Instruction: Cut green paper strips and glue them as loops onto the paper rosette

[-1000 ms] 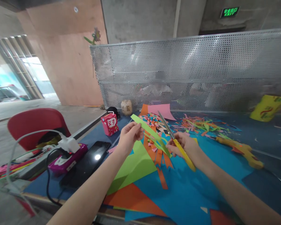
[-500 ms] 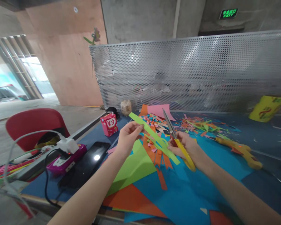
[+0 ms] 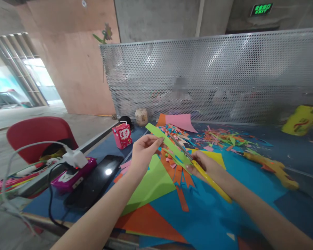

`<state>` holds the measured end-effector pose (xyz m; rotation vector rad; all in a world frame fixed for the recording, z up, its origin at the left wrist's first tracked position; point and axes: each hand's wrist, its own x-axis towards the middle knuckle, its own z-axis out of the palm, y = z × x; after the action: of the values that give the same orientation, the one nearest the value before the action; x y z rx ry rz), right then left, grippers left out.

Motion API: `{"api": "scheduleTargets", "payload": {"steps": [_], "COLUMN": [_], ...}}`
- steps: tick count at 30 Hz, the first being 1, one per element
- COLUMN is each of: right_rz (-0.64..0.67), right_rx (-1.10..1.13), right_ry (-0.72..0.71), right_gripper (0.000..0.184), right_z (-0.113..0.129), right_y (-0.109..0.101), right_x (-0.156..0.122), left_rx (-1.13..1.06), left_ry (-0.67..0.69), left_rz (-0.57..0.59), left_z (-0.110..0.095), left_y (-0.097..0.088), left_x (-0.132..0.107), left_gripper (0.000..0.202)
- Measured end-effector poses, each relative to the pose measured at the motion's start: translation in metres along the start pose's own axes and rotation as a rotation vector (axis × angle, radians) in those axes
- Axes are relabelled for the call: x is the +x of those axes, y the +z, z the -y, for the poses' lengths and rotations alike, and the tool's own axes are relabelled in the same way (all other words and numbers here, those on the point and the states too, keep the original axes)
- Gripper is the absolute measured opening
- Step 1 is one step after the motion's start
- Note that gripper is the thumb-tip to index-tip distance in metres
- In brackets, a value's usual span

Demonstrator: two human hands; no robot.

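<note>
Both hands closed: left hand [image 3: 143,154] pinches green strip [image 3: 169,143], right hand [image 3: 206,166] grips scissors [image 3: 214,182] (strip spans between).

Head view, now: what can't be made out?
- scissors: blades lie against the green strip held by the left hand, open or shut unclear; the right hand covers the finger loops.
- behind the mesh screen: perforations blur the figures.
- yellow packet: cut off by the right edge, print too small.
</note>
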<state>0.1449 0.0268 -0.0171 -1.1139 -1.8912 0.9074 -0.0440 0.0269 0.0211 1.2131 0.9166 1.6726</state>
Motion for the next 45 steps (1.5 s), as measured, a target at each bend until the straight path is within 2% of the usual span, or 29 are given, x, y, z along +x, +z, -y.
{"api": "scheduleTargets", "payload": {"steps": [7, 10, 14, 22, 28, 38, 45], "right_rz": [0.007, -0.008, -0.008, -0.059, -0.065, -0.102, -0.068], "right_rx": [-0.123, -0.078, -0.128, -0.232, -0.305, -0.269, -0.263], "right_ry": [-0.013, -0.046, -0.03, -0.01, 0.017, 0.013, 0.013], "right_gripper": [0.028, 0.029, 0.027, 0.03, 0.031, 0.028, 0.026], "right_z": [-0.007, -0.005, -0.005, 0.001, -0.004, -0.007, -0.003], "right_y": [0.001, 0.004, 0.004, 0.003, 0.002, 0.002, 0.001], "right_x": [-0.002, -0.002, -0.003, -0.003, -0.002, -0.002, -0.003], "left_rx": [0.171, 0.191, 0.184, 0.178, 0.168, 0.13, 0.111], "left_ry": [0.094, 0.104, 0.112, 0.084, 0.055, 0.029, -0.002], "left_rz": [-0.038, -0.018, -0.014, -0.039, -0.061, -0.044, -0.015], "left_z": [0.0, 0.0, 0.001, 0.002, 0.0, 0.0, 0.0], "left_y": [0.003, 0.004, 0.004, 0.006, 0.007, 0.007, 0.01], "left_x": [-0.003, -0.005, -0.006, -0.006, -0.006, -0.006, -0.007], "left_gripper": [0.013, 0.012, 0.012, 0.014, 0.015, 0.014, 0.015]}}
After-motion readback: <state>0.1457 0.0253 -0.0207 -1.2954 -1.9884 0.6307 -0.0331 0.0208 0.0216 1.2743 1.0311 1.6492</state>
